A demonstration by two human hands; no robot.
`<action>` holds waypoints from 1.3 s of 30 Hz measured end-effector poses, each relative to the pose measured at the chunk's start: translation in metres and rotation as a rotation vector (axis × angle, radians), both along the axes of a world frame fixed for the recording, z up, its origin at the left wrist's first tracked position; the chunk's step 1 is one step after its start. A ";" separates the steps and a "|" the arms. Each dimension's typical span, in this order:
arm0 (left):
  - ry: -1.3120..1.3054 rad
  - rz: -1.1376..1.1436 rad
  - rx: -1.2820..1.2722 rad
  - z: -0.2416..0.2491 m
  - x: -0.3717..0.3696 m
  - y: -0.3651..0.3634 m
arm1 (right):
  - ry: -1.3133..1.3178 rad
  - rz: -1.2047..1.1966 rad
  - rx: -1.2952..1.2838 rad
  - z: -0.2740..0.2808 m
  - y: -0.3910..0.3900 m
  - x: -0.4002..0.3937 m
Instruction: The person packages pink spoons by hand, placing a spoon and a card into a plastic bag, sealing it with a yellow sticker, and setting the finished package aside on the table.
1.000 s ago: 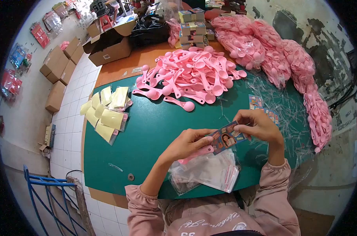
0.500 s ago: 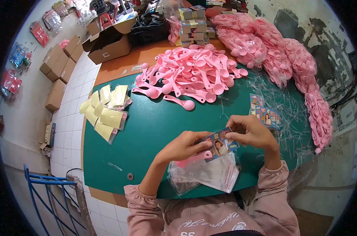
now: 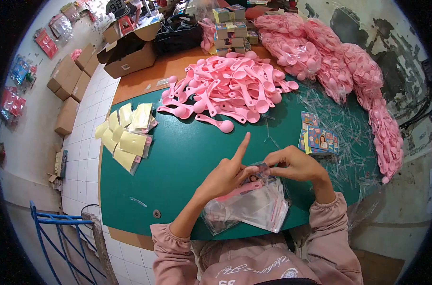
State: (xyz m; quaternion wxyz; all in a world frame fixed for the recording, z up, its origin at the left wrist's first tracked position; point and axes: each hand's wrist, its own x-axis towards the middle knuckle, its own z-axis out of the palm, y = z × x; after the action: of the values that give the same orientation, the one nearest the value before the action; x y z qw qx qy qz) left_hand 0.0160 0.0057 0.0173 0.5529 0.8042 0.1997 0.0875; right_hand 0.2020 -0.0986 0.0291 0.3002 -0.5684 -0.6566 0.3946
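Over a stack of clear plastic bags [image 3: 261, 206] near the table's front edge, both hands meet at the top of one bag. My left hand [image 3: 227, 175] pinches the bag's edge with its thumb, its index finger stretched forward. My right hand [image 3: 294, 164] has its fingers closed on the other side of the same opening. Inside or under the plastic lie a pink spoon [image 3: 239, 191] and a printed card [image 3: 255, 178], mostly covered by fingers and film. Right of the hands rests a pile of blue printed cards [image 3: 323, 141].
Loose pink spoons [image 3: 230, 85] form a heap at the back centre. Packed bags with yellow cards [image 3: 132, 142] lie at the left. Spoon-filled bags [image 3: 320, 57] line the right, beside scattered clear plastic strips [image 3: 344, 161]. Card stacks [image 3: 230, 31] and an open carton [image 3: 130, 54] stand behind.
The printed card has moved down from between the hands to the bag and is now mostly covered. My left index finger has stretched out. Both hands are closer together.
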 end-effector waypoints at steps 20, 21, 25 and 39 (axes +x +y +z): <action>-0.097 -0.081 0.049 -0.004 -0.026 0.029 | 0.373 -0.344 -0.116 -0.007 0.001 0.002; -0.210 0.159 0.248 -0.007 -0.025 0.022 | 0.287 -0.468 -0.024 -0.007 0.002 0.000; -0.170 0.089 -0.745 -0.021 -0.022 -0.001 | -0.019 -0.487 0.249 0.000 0.008 -0.025; -0.063 0.045 -0.866 -0.020 -0.043 -0.002 | -0.176 -0.099 0.330 -0.019 0.005 -0.066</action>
State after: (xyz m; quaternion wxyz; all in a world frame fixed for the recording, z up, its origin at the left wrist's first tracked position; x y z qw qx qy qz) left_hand -0.0272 0.0033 -0.0032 0.8431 0.4904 0.2184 0.0318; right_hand 0.1358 -0.0934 0.0105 0.3496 -0.5754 -0.7074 0.2151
